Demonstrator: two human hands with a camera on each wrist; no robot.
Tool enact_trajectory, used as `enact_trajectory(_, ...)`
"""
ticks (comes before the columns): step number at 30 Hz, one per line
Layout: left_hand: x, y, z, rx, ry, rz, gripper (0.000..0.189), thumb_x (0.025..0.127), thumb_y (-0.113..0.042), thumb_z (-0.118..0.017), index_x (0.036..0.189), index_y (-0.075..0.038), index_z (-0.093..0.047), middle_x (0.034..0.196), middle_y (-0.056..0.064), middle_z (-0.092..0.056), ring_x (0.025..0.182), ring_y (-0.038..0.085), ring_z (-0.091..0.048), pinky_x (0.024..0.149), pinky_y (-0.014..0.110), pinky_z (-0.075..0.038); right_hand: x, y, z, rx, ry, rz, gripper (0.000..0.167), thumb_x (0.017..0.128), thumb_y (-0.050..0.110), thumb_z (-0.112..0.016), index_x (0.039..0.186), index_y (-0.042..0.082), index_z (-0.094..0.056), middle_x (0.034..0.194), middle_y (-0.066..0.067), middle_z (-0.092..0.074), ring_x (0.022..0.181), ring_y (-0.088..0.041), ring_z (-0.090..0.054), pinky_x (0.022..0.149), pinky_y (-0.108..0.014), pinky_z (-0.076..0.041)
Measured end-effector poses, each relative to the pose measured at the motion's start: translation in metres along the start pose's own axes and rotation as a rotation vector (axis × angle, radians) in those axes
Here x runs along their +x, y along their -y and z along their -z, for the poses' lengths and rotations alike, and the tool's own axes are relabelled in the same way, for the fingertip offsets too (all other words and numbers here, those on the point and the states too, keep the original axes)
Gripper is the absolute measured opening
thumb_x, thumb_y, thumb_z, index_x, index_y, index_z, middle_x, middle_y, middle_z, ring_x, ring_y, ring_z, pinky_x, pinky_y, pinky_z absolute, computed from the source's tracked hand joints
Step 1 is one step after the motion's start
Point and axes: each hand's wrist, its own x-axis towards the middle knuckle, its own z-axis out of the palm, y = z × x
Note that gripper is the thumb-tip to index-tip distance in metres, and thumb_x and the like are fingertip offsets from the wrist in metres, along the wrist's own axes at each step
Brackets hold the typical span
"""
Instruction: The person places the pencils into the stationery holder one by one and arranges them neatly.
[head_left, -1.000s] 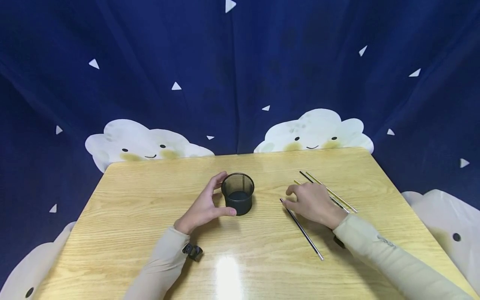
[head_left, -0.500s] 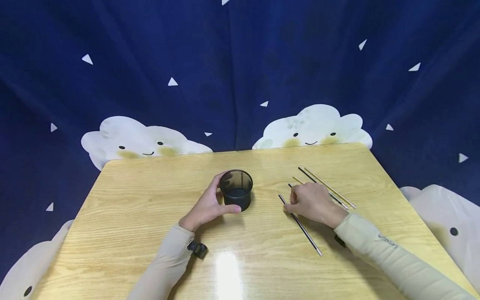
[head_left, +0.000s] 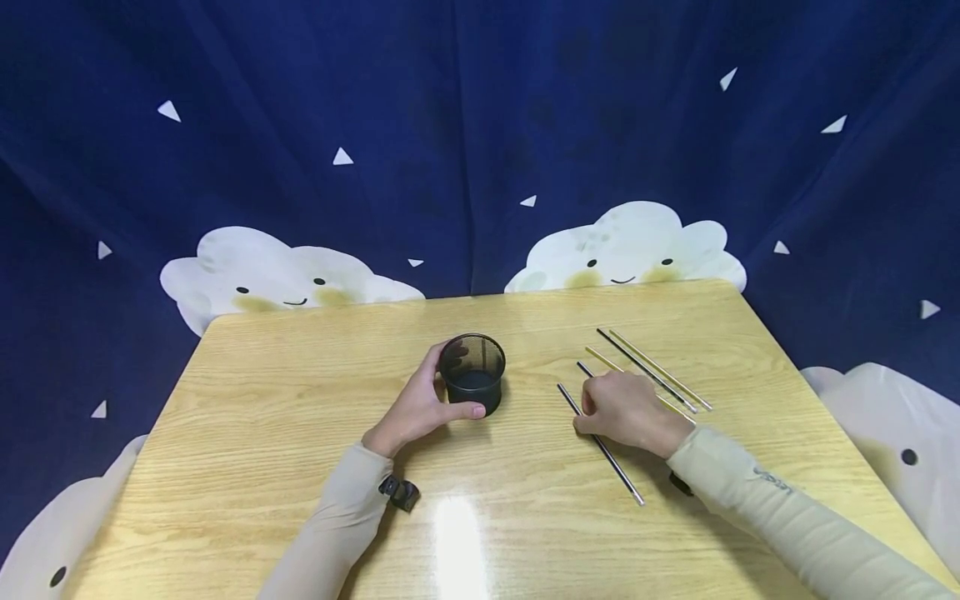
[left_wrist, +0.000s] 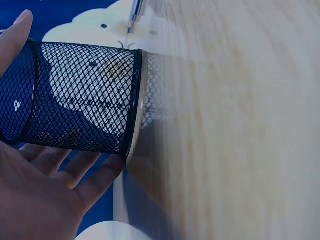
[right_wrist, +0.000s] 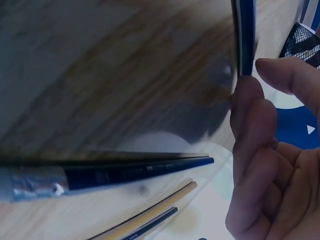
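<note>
A black wire-mesh pen cup (head_left: 480, 400) stands upright on the table. My left hand (head_left: 411, 410) holds it from the left, thumb on the near side and fingers round the back. In the left wrist view, the cup's mesh wall (left_wrist: 85, 100) lies between thumb and fingers. My right hand (head_left: 628, 410) is low over the table with curled fingers. Its thumb and index finger pinch a dark pencil (head_left: 619, 472) that lies slanted on the wood. In the right wrist view, that pencil (right_wrist: 245, 40) meets the index fingertip. A second dark pencil (head_left: 582, 367) runs partly hidden beneath the right hand.
Beyond the right hand lie a yellow pencil (head_left: 600, 357), partly covered by the hand, a black pencil (head_left: 637, 364) and another yellow pencil (head_left: 663, 372). The wooden table (head_left: 300, 392) ends at a dark blue curtain (head_left: 375, 83) with printed clouds.
My right thumb and fingers have closed in on the nearest dark pencil. My left hand has closed in round the pen cup, its thumb moving onto the near side. The head view has tilted slightly.
</note>
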Motion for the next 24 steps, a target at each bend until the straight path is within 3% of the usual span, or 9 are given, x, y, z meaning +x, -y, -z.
enact_trajectory(7, 0.001, 0.0026, 0.0009, 0.04, -0.008, 0.027, 0.107, 0.076, -0.02, -0.1, 0.165, -0.01, -0.04, 0.16, 0.01, -0.052, 0.151, 0.03, -0.044, 0.124, 0.056, -0.031, 0.0009, 0.0009, -0.0035, 0.023, -0.002, 0.018, 0.021, 0.087, 0.028, -0.081, 0.077, 0.022, -0.064, 0.073, 0.009, -0.06, 0.068, -0.015, -0.058, 0.061, -0.045, -0.049)
enact_trajectory(15, 0.0014, 0.0033, -0.0018, 0.021, -0.016, 0.05, 0.1, 0.079, -0.02, -0.099, 0.163, -0.013, -0.044, 0.156, 0.009, -0.055, 0.143, 0.034, -0.053, 0.123, 0.057, -0.032, 0.0023, 0.0016, -0.0069, 0.061, 0.013, 0.007, 0.02, 0.087, 0.022, -0.083, 0.077, 0.022, -0.065, 0.074, 0.009, -0.06, 0.069, -0.014, -0.057, 0.061, -0.043, -0.05)
enact_trajectory(24, 0.0037, 0.0015, -0.0019, 0.023, -0.022, 0.027, 0.095, 0.082, -0.018, -0.098, 0.161, -0.013, -0.045, 0.154, 0.009, -0.057, 0.142, 0.031, -0.052, 0.119, 0.057, -0.038, 0.005, 0.0012, -0.0085, 0.075, -0.001, 0.013, 0.019, 0.086, 0.02, -0.081, 0.076, 0.022, -0.065, 0.072, 0.01, -0.059, 0.068, -0.013, -0.056, 0.06, -0.042, -0.049)
